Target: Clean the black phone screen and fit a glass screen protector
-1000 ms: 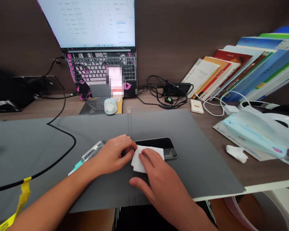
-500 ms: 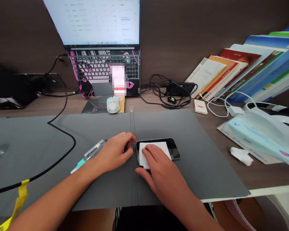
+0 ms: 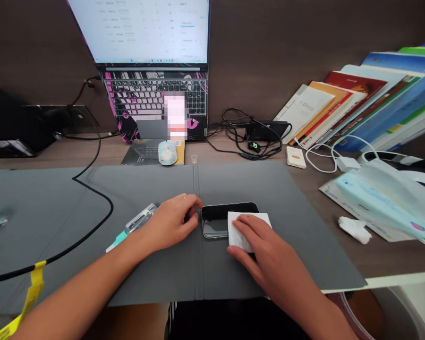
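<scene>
A black-screened smartphone [image 3: 215,222] with a pale rim lies flat on the grey desk mat. On its right half, my right hand [image 3: 269,250] presses a folded white tissue [image 3: 233,225] down, fingers on top and thumb along the near edge. The tissue hides that part of the screen. My left hand [image 3: 175,219] rests on the mat with curled fingers, a fingertip and thumb at the phone's left edge. Partly behind the left wrist is a clear bottle [image 3: 140,218] with a turquoise end.
At the back stands an open laptop [image 3: 156,89], a mouse [image 3: 167,153] before it. A black cable [image 3: 99,200] crosses the grey mat [image 3: 283,189] at left. Right are books [image 3: 354,108], a tissue pack [image 3: 378,200], a crumpled tissue [image 3: 354,229] and a charger brick [image 3: 267,131] with cords.
My right hand has slid the tissue rightward across the screen, uncovering the phone's left half. My left hand stays at the phone's left edge. The whole view has shifted slightly.
</scene>
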`<act>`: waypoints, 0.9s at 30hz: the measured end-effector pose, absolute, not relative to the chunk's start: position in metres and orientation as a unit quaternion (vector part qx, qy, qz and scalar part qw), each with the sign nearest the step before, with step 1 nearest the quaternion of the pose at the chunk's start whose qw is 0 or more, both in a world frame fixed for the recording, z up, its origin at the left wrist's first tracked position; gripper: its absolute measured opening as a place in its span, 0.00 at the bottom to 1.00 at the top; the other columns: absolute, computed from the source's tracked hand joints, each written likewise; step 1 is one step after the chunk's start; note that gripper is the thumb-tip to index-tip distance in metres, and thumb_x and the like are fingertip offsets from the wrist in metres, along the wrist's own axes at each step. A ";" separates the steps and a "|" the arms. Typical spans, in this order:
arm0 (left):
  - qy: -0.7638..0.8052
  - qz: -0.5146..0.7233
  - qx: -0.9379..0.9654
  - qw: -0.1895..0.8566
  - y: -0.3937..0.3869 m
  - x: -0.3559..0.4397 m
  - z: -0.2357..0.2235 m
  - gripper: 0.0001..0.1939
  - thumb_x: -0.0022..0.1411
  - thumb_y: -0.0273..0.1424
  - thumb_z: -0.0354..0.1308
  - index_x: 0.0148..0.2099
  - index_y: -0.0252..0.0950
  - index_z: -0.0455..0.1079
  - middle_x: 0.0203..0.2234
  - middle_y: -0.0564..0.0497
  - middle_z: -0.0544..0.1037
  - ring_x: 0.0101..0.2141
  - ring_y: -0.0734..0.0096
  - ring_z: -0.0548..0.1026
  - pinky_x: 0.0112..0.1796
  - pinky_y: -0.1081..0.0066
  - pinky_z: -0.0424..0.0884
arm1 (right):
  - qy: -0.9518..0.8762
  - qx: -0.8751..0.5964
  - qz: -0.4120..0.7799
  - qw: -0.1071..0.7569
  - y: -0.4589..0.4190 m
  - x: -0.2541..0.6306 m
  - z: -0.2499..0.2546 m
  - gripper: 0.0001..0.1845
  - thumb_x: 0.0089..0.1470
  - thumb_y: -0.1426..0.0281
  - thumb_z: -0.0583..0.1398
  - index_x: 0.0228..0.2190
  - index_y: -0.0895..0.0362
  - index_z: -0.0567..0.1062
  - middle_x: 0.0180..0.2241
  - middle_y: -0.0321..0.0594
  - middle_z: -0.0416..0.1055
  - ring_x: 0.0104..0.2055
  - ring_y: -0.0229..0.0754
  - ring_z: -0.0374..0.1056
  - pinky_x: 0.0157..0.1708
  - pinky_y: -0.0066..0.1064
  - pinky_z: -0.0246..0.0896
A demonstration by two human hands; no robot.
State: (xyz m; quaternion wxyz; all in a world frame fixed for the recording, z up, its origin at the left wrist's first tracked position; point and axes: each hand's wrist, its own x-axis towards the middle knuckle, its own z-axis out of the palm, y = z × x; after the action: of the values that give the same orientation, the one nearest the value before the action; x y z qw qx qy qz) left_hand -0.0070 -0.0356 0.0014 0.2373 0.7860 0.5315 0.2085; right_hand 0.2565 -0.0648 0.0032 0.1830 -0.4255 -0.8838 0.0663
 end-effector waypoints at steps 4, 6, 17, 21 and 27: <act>0.528 0.206 0.790 0.234 -0.035 -0.007 0.001 0.08 0.64 0.27 0.50 0.44 0.39 0.66 0.28 0.55 0.71 0.32 0.69 0.69 0.35 0.68 0.63 | -0.884 -0.421 0.090 0.181 -0.058 0.241 0.007 0.23 0.59 0.63 0.66 0.52 0.60 0.72 0.52 0.51 0.73 0.53 0.52 0.71 0.52 0.45 0.72; 0.527 0.211 0.790 0.231 -0.035 -0.006 0.001 0.08 0.64 0.27 0.50 0.44 0.39 0.66 0.28 0.55 0.71 0.32 0.69 0.69 0.35 0.68 0.64 | -0.886 -0.414 0.107 0.178 -0.055 0.227 0.011 0.23 0.58 0.63 0.67 0.52 0.61 0.73 0.52 0.50 0.73 0.53 0.52 0.71 0.52 0.45 0.72; 0.529 0.203 0.790 0.235 -0.036 -0.005 0.003 0.08 0.63 0.26 0.50 0.44 0.40 0.66 0.28 0.55 0.70 0.31 0.69 0.69 0.34 0.69 0.63 | -0.875 -0.448 0.087 0.164 -0.043 0.252 0.007 0.22 0.63 0.61 0.62 0.53 0.59 0.71 0.55 0.51 0.72 0.56 0.54 0.70 0.53 0.47 0.71; 0.529 0.206 0.789 0.236 -0.036 -0.005 0.003 0.09 0.64 0.26 0.50 0.46 0.39 0.65 0.29 0.55 0.70 0.33 0.68 0.69 0.35 0.68 0.63 | -0.879 -0.446 0.076 0.151 -0.043 0.258 0.008 0.26 0.60 0.60 0.65 0.55 0.60 0.70 0.56 0.53 0.70 0.56 0.55 0.69 0.53 0.47 0.71; 0.539 0.232 0.769 0.255 -0.037 -0.006 0.001 0.08 0.66 0.29 0.48 0.46 0.39 0.65 0.33 0.53 0.71 0.34 0.67 0.70 0.37 0.66 0.65 | -0.904 -0.371 0.152 0.147 -0.049 0.205 0.019 0.27 0.55 0.57 0.69 0.50 0.60 0.72 0.51 0.49 0.73 0.53 0.52 0.70 0.55 0.45 0.69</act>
State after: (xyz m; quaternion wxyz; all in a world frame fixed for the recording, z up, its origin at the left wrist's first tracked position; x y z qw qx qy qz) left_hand -0.0063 -0.0371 0.0012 0.2548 0.7689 0.5387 0.2317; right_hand 0.2053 -0.0489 0.0194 0.1472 -0.3705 -0.9043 0.1523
